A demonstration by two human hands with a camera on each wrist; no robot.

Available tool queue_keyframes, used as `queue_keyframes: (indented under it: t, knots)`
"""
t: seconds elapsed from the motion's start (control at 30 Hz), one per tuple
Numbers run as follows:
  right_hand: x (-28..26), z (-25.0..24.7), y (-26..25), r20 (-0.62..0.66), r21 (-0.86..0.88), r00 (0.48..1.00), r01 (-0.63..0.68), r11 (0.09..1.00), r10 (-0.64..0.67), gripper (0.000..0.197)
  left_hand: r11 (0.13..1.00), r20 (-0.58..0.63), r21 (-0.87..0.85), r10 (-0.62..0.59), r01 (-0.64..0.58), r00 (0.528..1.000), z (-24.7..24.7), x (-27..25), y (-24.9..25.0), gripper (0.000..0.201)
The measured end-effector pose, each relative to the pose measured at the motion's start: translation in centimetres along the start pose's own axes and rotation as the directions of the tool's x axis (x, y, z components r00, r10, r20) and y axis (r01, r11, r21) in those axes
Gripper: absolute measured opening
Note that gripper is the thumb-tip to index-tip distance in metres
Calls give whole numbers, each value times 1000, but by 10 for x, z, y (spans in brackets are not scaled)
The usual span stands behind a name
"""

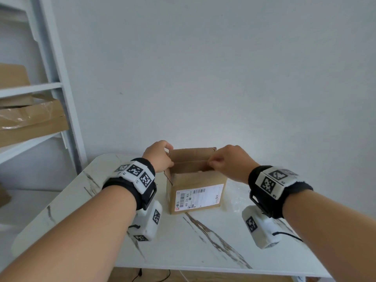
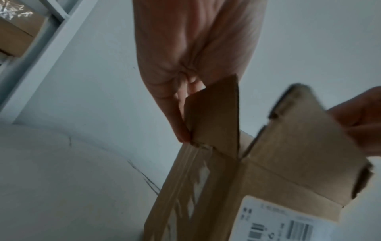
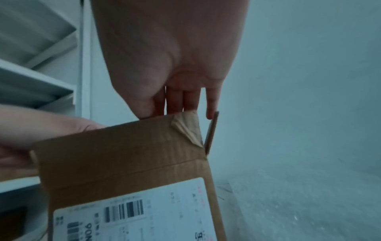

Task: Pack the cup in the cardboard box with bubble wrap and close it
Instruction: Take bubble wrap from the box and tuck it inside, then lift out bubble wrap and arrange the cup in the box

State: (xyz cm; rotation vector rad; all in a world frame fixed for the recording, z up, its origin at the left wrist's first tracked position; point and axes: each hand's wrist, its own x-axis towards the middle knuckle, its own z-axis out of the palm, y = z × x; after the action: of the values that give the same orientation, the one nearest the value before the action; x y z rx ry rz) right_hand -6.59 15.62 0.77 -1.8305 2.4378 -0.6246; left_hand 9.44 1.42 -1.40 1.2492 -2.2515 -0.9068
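Sitting upright near the middle of the marble-patterned bench (image 1: 203, 251), the cardboard box (image 1: 196, 192) is facing me with its white shipping label (image 1: 198, 197), and its top is open with the flaps standing up. I cannot see inside it, so I cannot tell whether the cup is in there. My left hand (image 1: 157, 157) is curling its fingers (image 2: 177, 114) around the left side flap (image 2: 214, 117), thumb on one face and fingers on the other, gripping the cardboard at the box's left top corner. My right hand (image 1: 227, 161) is pinching the top edge of the near long flap (image 3: 123, 143) at the right corner, fingers bent down over it beside a peeling strip of tape (image 3: 185, 128). A sheet of bubble wrap (image 3: 299, 203) is lying flat on the bench just to the right of the box. Off to my left, a white shelf unit (image 1: 50, 88) is holding flattened cardboard (image 1: 30, 123) and clear plastic.
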Motion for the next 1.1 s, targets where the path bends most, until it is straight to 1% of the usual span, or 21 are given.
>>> queue_keyframes:
  t: [0.07,0.13,0.17,0.2,0.23,0.27,0.3,0.33,0.4,0.43,0.47,0.53,0.57,0.63,0.83,0.9,1.03,1.1]
  knots:
    - [2,-3,10,-167,105,985,-15,994,33,23,1000,-19,-20,-12,12,1000,2,2,-2,48]
    - [4,-6,25,-304,197,945,-57,979,117,22,1000,-38,-9,-14,14,999,3,4,-3,45]
    - [5,-5,34,-326,241,930,-95,966,172,23,1000,-52,7,-8,8,999,3,5,-2,43]
    - [6,-3,44,-317,263,922,-140,955,223,24,1000,-67,27,3,-1,998,4,5,-2,43]
    - [5,1,54,-277,254,923,-197,947,267,24,999,-76,51,16,-12,997,5,6,-2,42]
    - [5,6,64,-209,214,929,-263,941,307,25,996,-76,88,37,-30,996,6,7,-1,41]
    - [3,12,73,-122,151,932,-323,934,342,28,989,-62,140,63,-54,996,6,7,-1,40]
    - [2,19,81,-23,70,927,-371,926,373,36,977,-42,200,88,-78,995,7,6,1,39]
    - [-1,36,95,157,-66,895,-413,908,419,61,952,-7,285,120,-113,993,7,6,1,38]
    - [-2,44,101,222,-99,872,-425,900,436,72,947,2,298,123,-118,992,6,6,0,37]
    - [-3,52,105,267,-116,849,-442,890,456,81,945,5,303,127,-122,992,6,6,-1,36]
    - [-6,64,109,293,-145,819,-471,870,492,89,942,2,309,134,-128,991,5,5,-1,36]
    - [-7,68,110,279,-161,815,-482,861,508,89,941,4,312,135,-129,991,5,5,-1,37]
    - [-9,72,108,229,-176,821,-493,852,523,80,941,8,311,136,-131,991,5,6,0,37]
    - [-11,69,99,173,-172,843,-483,859,509,36,959,59,254,112,-124,992,5,8,3,42]
    - [-7,65,100,141,-138,840,-507,851,523,24,953,86,269,123,-142,989,4,7,8,42]
    - [-5,56,107,75,-78,822,-560,825,565,21,933,131,315,138,-173,982,5,3,16,40]
    - [-6,50,109,35,-43,820,-570,821,571,23,952,130,264,123,-154,984,5,1,17,45]
